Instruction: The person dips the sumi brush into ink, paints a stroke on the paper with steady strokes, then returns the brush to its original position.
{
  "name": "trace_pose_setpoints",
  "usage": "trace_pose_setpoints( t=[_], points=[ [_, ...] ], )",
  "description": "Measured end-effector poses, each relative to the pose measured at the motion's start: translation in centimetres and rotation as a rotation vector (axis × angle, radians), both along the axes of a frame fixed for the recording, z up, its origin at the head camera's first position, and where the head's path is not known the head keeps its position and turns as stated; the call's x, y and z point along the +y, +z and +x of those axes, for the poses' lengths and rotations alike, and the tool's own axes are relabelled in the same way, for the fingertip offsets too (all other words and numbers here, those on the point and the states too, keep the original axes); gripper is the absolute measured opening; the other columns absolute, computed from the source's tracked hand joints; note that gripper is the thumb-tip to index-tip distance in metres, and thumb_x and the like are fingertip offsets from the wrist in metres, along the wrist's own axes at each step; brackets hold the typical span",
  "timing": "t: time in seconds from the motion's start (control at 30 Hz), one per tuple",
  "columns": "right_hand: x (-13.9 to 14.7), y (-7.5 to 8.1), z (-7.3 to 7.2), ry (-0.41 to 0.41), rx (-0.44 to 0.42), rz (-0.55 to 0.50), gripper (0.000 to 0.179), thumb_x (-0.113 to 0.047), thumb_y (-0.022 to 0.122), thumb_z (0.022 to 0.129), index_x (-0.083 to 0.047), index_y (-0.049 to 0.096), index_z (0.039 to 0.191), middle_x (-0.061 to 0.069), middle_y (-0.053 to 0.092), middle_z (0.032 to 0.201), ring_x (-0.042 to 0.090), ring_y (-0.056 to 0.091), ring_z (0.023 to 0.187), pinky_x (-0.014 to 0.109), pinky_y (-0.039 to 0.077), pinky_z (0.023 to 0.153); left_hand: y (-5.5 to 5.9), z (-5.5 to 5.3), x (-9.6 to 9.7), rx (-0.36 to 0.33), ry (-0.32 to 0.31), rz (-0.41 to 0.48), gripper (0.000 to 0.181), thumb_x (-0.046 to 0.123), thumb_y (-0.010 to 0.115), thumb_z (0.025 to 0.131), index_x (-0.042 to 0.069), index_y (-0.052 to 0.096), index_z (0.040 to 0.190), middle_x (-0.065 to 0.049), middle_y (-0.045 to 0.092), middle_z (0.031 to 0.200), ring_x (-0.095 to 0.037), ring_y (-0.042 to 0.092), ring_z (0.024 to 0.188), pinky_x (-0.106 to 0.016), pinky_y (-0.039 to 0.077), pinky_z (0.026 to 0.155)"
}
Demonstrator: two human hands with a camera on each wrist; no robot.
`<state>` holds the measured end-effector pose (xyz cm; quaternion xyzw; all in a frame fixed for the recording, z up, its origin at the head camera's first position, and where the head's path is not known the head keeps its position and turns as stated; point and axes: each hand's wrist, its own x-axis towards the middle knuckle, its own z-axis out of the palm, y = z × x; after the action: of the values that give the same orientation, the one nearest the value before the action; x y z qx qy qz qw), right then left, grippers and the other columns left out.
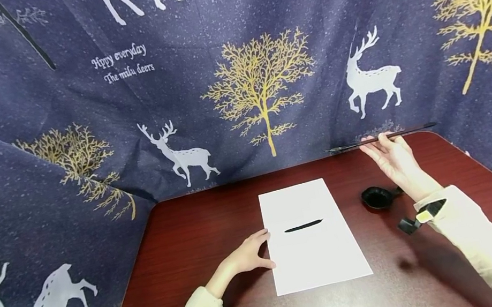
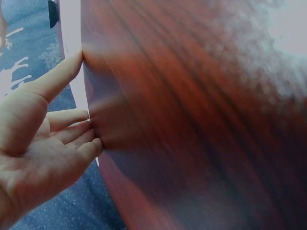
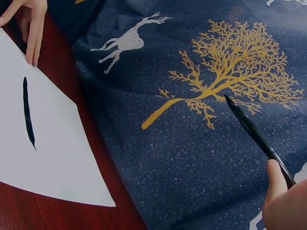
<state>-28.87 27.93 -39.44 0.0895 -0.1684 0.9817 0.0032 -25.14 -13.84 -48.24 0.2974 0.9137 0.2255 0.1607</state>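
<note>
My right hand point(image 1: 396, 163) is raised at the right and holds a dark calligraphy brush point(image 1: 418, 129) between thumb and fingers. The brush lies almost level, its tip to the left; in the right wrist view the bristles of the brush point(image 3: 240, 117) look black and wet. Flat on the table is a white sheet of paper point(image 1: 314, 259) bearing one black stroke point(image 1: 304, 226) across its middle. With thumb and fingers spread, my left hand point(image 1: 246, 255) touches the paper's left edge. A small black dish with a handle point(image 1: 377, 198) stands right of the paper, below my right hand.
The dark red wooden table point(image 1: 182, 240) ends at a blue cloth point(image 1: 237, 160) with deer and trees printed on it, hanging behind and along the sides. Each wrist carries a dark strap; the right wrist's black camera mount point(image 1: 409, 225) juts out over the table.
</note>
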Motion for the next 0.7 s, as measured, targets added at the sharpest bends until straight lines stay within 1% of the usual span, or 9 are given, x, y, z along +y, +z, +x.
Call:
trace_pose_setpoints(
  t=[0.13,0.2,0.27,0.37,0.47,0.6,0.7],
  points=[
    [0.03,0.19,0.32,-0.058,-0.005,0.012,0.010,0.007,0.048,0.095,0.000,0.042,0.098,0.024,0.061,0.096,0.038,0.069,0.094,0.047,0.057,0.085,-0.12,-0.12,-0.03,0.001,0.001,-0.002,0.082,0.031,0.076,0.083,-0.004,0.038,0.145,-0.019,0.032,0.155,-0.035,0.031,0.144,-0.050,0.032,0.114],
    [0.08,0.22,0.47,-0.074,0.004,0.019,0.009,0.008,0.049,0.094,0.001,0.045,0.097,0.025,0.064,0.096,0.038,0.069,0.095,0.046,0.056,0.086,-0.22,-0.16,-0.01,0.003,-0.002,-0.008,0.082,0.032,0.076,0.082,-0.004,0.038,0.145,-0.019,0.032,0.155,-0.035,0.031,0.144,-0.050,0.033,0.113],
    [0.18,0.21,0.59,-0.069,0.027,0.021,0.007,0.009,0.047,0.095,0.004,0.050,0.093,0.026,0.066,0.096,0.038,0.069,0.097,0.046,0.055,0.089,-0.24,-0.16,0.02,-0.002,0.000,-0.009,0.082,0.032,0.076,0.082,-0.004,0.038,0.145,-0.018,0.032,0.155,-0.034,0.031,0.144,-0.050,0.033,0.113],
    [0.30,0.19,0.73,-0.044,0.078,0.011,0.019,0.009,0.042,0.097,0.008,0.057,0.085,0.028,0.068,0.097,0.039,0.069,0.100,0.045,0.054,0.092,-0.22,-0.15,0.09,-0.004,-0.001,-0.006,0.082,0.032,0.076,0.082,-0.004,0.038,0.145,-0.019,0.032,0.155,-0.034,0.031,0.144,-0.050,0.033,0.113],
    [0.25,0.18,0.81,-0.048,0.129,0.011,0.026,0.010,0.039,0.097,0.009,0.061,0.083,0.030,0.068,0.097,0.040,0.068,0.101,0.046,0.053,0.094,-0.17,-0.17,0.13,-0.006,-0.001,0.001,0.082,0.031,0.076,0.082,-0.004,0.038,0.145,-0.019,0.032,0.155,-0.034,0.031,0.144,-0.050,0.033,0.113],
    [-0.13,0.21,0.84,-0.127,0.215,0.102,0.023,0.012,0.039,0.096,0.007,0.060,0.090,0.029,0.069,0.097,0.039,0.068,0.102,0.045,0.054,0.092,-0.18,-0.18,0.09,-0.013,-0.003,-0.002,0.082,0.032,0.075,0.083,-0.004,0.037,0.146,-0.018,0.031,0.156,-0.034,0.031,0.144,-0.050,0.033,0.113],
    [-0.41,0.28,0.83,-0.183,0.312,0.183,0.022,0.015,0.036,0.096,0.007,0.056,0.095,0.029,0.069,0.099,0.038,0.068,0.103,0.044,0.054,0.092,-0.15,-0.16,0.07,-0.010,-0.005,0.000,0.082,0.031,0.076,0.083,-0.005,0.037,0.146,-0.019,0.031,0.155,-0.035,0.031,0.144,-0.050,0.033,0.113]
  ],
)
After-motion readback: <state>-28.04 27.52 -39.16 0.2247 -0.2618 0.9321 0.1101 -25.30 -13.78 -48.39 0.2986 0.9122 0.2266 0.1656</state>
